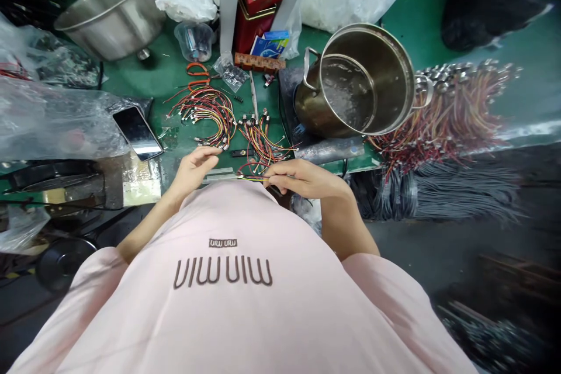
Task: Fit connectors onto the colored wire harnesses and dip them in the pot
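My pink T-shirt (223, 304) covers the near edge of the bench, so w/e is under my wrists is hidden. R hand (304, 178): fingers curled & pressed together, thumb + index pinching a thin multicolour wire lead (252, 177). The lead runs out left toward the other hand; the pinch pt is partly behind my fingers, & I can't make out the lead's ends. L hand (193, 172): fingers loosely spread & curved, nothing visible in them, tips near the lead but not touching it, gap btwn the hands.

Just beyond them, on the green bench mat (151, 85), lie 2 loose piles of coloured wire leads w/ tiny connectors: left pile (204, 117), right pile (263, 143). A flat metal strip (219, 174) sits under the gap btwn my hands. Smartphone (138, 132) lies left of the piles, beside a crumpled plastic bag (48, 123). Far right, a steel stockpot (357, 79) lies tilted on its side, near a big bundle of wire leads (438, 123). Far items are cut off at the top of the view; the right edge is dark & blurry, hard to make out.
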Motion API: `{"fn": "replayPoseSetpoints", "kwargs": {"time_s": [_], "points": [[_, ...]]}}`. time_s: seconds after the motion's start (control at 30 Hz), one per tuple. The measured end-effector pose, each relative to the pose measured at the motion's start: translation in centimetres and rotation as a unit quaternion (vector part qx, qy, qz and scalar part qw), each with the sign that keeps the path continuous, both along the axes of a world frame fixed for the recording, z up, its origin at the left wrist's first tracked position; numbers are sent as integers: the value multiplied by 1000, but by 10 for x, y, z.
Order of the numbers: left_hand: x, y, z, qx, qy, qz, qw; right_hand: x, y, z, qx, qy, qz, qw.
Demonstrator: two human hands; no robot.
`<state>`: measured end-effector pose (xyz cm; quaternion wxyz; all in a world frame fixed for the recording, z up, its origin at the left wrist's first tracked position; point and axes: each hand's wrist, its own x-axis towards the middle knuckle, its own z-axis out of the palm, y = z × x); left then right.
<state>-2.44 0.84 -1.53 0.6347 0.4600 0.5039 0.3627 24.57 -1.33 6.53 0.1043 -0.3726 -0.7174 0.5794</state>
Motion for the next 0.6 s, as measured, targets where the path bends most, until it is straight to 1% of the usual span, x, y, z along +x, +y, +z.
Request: {"fn": "replayPoseSetpoints", "kwargs": {"time_s": [0.03, 0.1, 0.17, 0.23, 0.27, 0.33, 0.43, 0.53, 0.6], "points": [[4, 0, 9, 54, 26, -26, 998, -3, 1, 0, 10, -9, -3, 1000], [15, 1, 28, 128, 55, -124, 982, -9, 2, 0, 25, -25, -10, 999], [27, 3, 44, 166, 66, -225, 958, -15, 3, 0, 45, -36, -17, 998], [37, 7, 52, 188, 63, -288, 937, -20, 3, 1, 78, -49, -28, 995], [40, 8, 54, 191, 59, -305, 931, -22, 2, 2, 98, -57, -35, 993], [42, 11, 53, 183, 45, -324, 927, -24, 0, 5, 132, -71, -43, 988], [37, 15, 43, 171, 34, -346, 922, -21, -1, 12, 164, -82, -55, 981], [28, 17, 31, 184, 59, -391, 900, -12, -2, 19, 174, -87, -88, 977], [21, 18, 24, 183, 68, -405, 893, -7, -2, 22, 167, -81, -109, 977]]}}
